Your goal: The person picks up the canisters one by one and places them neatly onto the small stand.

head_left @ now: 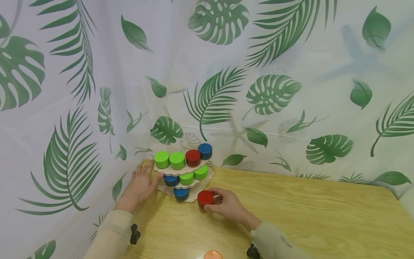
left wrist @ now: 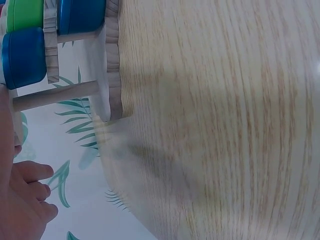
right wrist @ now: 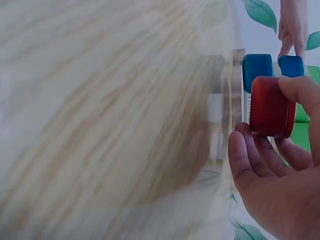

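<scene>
A tiered wooden stand (head_left: 207,177) with scalloped edges stands at the table's back left corner. Green tins (head_left: 177,160), blue tins (head_left: 181,194) and a red tin (head_left: 193,158) sit on its levels. My right hand (head_left: 228,207) pinches another small round red tin (head_left: 205,198) between thumb and fingers, just in front of the lowest level at the right. In the right wrist view this red tin (right wrist: 270,107) overlaps the stand. My left hand (head_left: 140,183) is at the stand's left side, fingers extended and thumb right at the upper levels; part of it is hidden in the left wrist view.
The wood-grain table (head_left: 291,212) reaches out to the right. Behind and to the left hangs a white leaf-print curtain (head_left: 220,54), close to the stand. An orange round object (head_left: 213,255) shows at the bottom edge of the head view.
</scene>
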`<action>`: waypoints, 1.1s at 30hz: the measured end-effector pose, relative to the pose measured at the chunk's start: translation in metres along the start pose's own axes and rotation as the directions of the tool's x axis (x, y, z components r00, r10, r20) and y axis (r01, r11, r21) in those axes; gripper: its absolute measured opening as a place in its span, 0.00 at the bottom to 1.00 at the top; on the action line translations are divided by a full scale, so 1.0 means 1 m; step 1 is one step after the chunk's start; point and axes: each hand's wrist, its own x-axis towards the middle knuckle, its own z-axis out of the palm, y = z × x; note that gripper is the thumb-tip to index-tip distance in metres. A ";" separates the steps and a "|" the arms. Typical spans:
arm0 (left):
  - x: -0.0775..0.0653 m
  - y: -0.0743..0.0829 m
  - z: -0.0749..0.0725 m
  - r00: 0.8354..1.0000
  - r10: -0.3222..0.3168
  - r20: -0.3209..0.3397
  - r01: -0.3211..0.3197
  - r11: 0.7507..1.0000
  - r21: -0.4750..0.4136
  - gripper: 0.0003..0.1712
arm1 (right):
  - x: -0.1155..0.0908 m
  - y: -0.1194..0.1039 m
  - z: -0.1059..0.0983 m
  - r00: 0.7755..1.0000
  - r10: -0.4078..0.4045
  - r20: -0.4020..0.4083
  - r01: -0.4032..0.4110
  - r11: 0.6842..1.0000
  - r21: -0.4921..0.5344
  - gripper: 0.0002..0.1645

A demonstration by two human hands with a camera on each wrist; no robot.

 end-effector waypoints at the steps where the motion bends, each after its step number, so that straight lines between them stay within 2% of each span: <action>1: 0.000 0.000 0.000 1.000 -0.002 0.002 0.002 1.000 0.000 0.47 | 0.002 0.000 0.002 1.000 -0.002 -0.006 0.002 1.000 0.002 0.32; 9: 0.000 0.000 -0.001 1.000 -0.014 0.009 0.014 1.000 0.003 0.48 | 0.011 -0.003 0.014 0.999 -0.005 -0.040 0.007 0.999 0.033 0.32; 19: -0.001 0.001 -0.003 1.000 -0.026 0.018 0.026 0.999 -0.023 0.47 | 0.023 -0.002 0.027 0.998 -0.011 -0.063 0.010 1.000 -0.010 0.30; 25: 0.000 0.000 -0.002 1.000 -0.025 0.017 0.026 0.999 -0.026 0.48 | 0.025 -0.008 0.033 0.998 0.020 -0.060 -0.016 0.998 0.058 0.34; 29: 0.001 0.000 -0.002 1.000 -0.019 0.013 0.020 0.999 -0.025 0.48 | 0.027 -0.011 0.037 0.996 0.009 -0.092 -0.004 0.998 0.057 0.35; 33: 0.001 0.000 -0.001 1.000 -0.021 0.017 0.021 1.000 -0.022 0.49 | 0.030 -0.010 0.040 0.992 0.035 -0.119 -0.028 0.998 0.061 0.35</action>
